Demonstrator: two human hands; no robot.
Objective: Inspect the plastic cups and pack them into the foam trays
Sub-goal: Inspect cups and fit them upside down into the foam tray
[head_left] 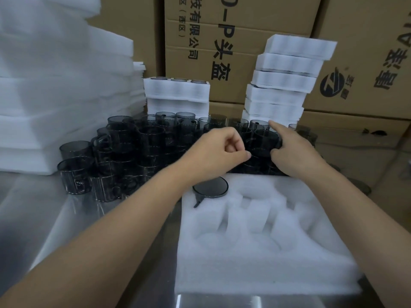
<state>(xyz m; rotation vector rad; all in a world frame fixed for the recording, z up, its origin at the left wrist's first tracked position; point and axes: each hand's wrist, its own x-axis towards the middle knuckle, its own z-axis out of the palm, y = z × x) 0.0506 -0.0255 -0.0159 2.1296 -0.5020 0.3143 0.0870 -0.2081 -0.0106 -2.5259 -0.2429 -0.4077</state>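
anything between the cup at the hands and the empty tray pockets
Nothing visible. The cup sits at the near edge of the pile, just behind the tray. Its pockets lie bare, except the far-left one, which holds a packed cup.

Dozens of smoky dark see-through cups [142,150] with handles stood upright, some stacked, crowded across the middle of the worktop. A white foam tray [255,258] lay flat at the near right edge, one cup [210,187] seated in its far left pocket with the handle pointing near-left. More trays [176,90] were stacked along the back edge.
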